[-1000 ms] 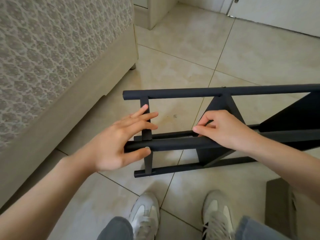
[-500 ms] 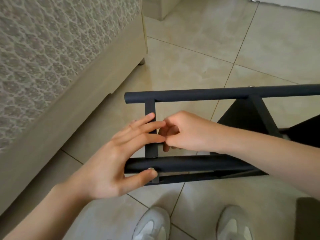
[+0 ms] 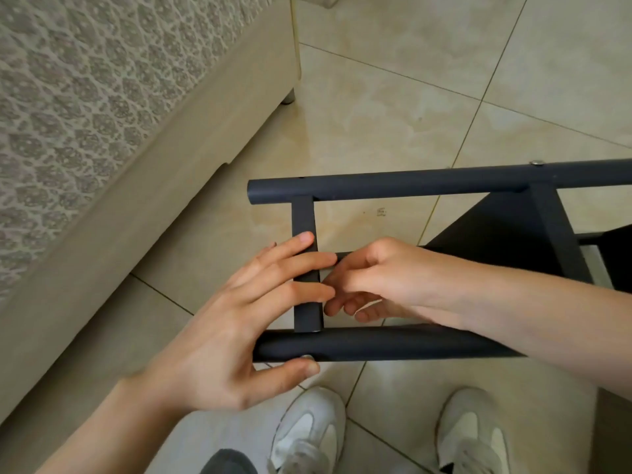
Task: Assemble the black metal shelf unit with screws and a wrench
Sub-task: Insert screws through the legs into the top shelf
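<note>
Nearest us, 2 white shoes [image 3: 307, 429] on the tiled floor [image 3: 410, 97]. The shelf frame lies on its side just beyond them, out from the floor's left edge where the bed base [image 3: 102, 217] runs.

Left hand [image 3: 239, 323]: unchanged in place over the last second. Thumb pressed to the underside of the near tube [image 3: 393, 347], right beside a screw head [image 3: 306, 357]; fingers straight, laid flat across the short crossbar [image 3: 304, 220]. Nothing gripped, only steadying.

Right hand [image 3: 369, 278]: this is the change. 1 second ago it sat farther right along the near tube, by the shelf panel [image 3: 496, 241]. It has since crossed to the crossbar and now meets the left fingertips, fingers curled inward. We cannot tell whether it pinches a screw or nothing; the fingers hide it.

Beyond, the far tube [image 3: 427, 181] carries a second screw [image 3: 537, 162] already seated above the panel.

Our reading: work has shifted from the panel joint to the end crossbar joint, probably checking or finger-starting a fastener there. No wrench in view, so tightening likely remains.
</note>
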Demonstrator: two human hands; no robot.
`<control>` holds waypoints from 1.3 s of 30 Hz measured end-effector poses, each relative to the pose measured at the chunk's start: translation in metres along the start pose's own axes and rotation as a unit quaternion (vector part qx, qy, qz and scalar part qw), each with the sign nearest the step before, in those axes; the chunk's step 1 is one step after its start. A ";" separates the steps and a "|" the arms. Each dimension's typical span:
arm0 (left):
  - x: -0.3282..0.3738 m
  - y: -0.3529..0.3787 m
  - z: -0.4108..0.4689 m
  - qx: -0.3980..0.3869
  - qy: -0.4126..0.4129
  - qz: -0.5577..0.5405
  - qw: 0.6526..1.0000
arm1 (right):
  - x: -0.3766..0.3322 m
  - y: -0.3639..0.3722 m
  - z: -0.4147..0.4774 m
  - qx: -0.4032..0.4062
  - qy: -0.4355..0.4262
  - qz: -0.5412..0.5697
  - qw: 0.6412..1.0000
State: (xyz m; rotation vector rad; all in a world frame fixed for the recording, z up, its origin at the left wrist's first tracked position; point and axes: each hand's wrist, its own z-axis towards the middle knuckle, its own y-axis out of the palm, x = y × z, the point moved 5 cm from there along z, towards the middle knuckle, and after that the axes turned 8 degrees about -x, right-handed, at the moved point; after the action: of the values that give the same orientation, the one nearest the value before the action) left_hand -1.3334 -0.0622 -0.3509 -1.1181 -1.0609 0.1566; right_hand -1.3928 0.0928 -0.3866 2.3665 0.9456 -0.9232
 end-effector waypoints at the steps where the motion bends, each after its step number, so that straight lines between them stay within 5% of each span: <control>1: 0.000 0.001 -0.001 0.003 -0.001 -0.005 1.000 | 0.001 0.000 0.000 -0.006 0.003 0.010 1.000; 11: 0.000 0.005 -0.003 0.005 0.000 -0.014 1.000 | -0.005 0.005 0.009 -0.163 0.060 -0.021 0.985; 39: -0.002 0.009 -0.003 0.037 0.010 -0.064 0.997 | 0.002 0.014 0.013 -0.189 0.033 -0.014 0.981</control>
State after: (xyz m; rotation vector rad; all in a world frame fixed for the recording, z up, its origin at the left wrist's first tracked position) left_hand -1.3291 -0.0614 -0.3592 -0.9795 -1.0972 0.0817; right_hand -1.3868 0.0761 -0.3949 2.0738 1.0751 -0.6116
